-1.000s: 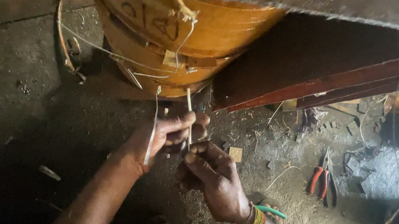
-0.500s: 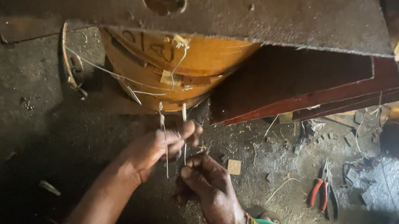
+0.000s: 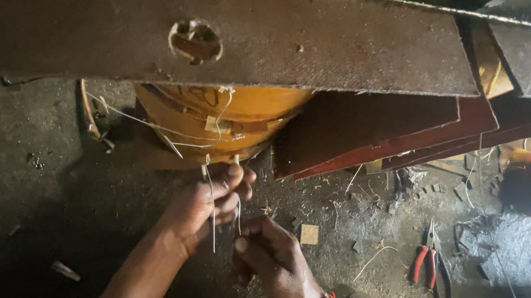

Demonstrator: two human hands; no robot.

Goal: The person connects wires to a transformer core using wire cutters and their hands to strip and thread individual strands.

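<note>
Workshop floor of dark, gritty concrete (image 3: 11,177), strewn with offcuts and wire scraps, seen from above; a drilled board (image 3: 307,56) slants across the top, with reddish boards (image 3: 385,132) stacked below it. Behind the hands sits an orange drum (image 3: 218,124) with thin strands looped over it. The left hand (image 3: 207,205) is closed in a pinch on two thin pale wires (image 3: 211,212) that stand nearly upright, just below the drum's lower edge. The right hand (image 3: 273,259) is clenched just beneath, thumb up, gripping what appears to be the wires' lower ends; exactly what it encloses is hidden. Judged by look, the wires are light, springy and smooth, stiff enough to hold a line yet easily kinked, so a fingertip pinch close to the working point suits them better than a grip far along the length. Red-handled pliers (image 3: 427,265) lie on the floor to the right, well apart from both hands.
</note>
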